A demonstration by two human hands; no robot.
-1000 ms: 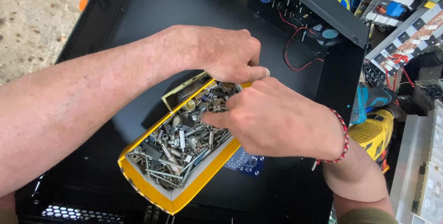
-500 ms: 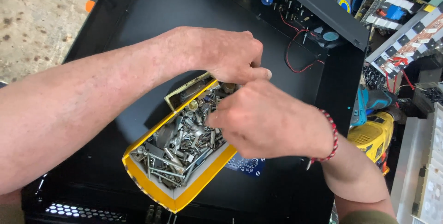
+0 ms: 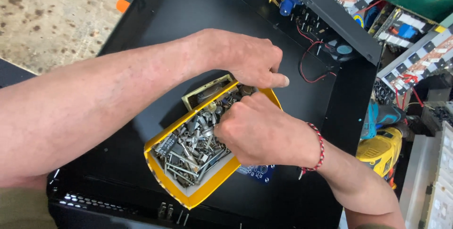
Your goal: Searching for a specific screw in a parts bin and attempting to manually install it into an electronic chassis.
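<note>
Right hand: the right hand point(image 3: 264, 132) is curled down into the yellow box point(image 3: 188, 196), with the fingers bent among the screws point(image 3: 193, 151). Whether a screw is already pinched cannot be told, since the fingertips are covered by the hand itself.

Left hand: the left hand point(image 3: 245, 59) is closed loosely at the far end of the box, thumb pointed to the right. It appears to be laid on the rim there, but a firm grip cannot be confirmed.

Hands together: the two hands are placed close together, almost touching, over the far half of the box.

Box position: the yellow box is set inside the black metal chassis point(image 3: 188, 21), on its floor, with the near corner toward the camera. A small blue circuit board point(image 3: 257, 171) is seen just beside the box, partly under the right wrist.

Step in hand: sorting through mixed hardware is judged to be the work now; one piece is probably being searched for.

Next move: a fine pinch on one small piece would be needed, while the box is kept steady.

Surroundings: red and black wires point(image 3: 314, 68) and a small fan point(image 3: 343, 49) are seen at the chassis back wall; a yellow drill point(image 3: 380, 151) lies to the right, outside the chassis.

Hidden: the far part of the box contents, both sets of fingertips, and the brass-coloured frame point(image 3: 205, 92) behind the box are only partly shown.
</note>
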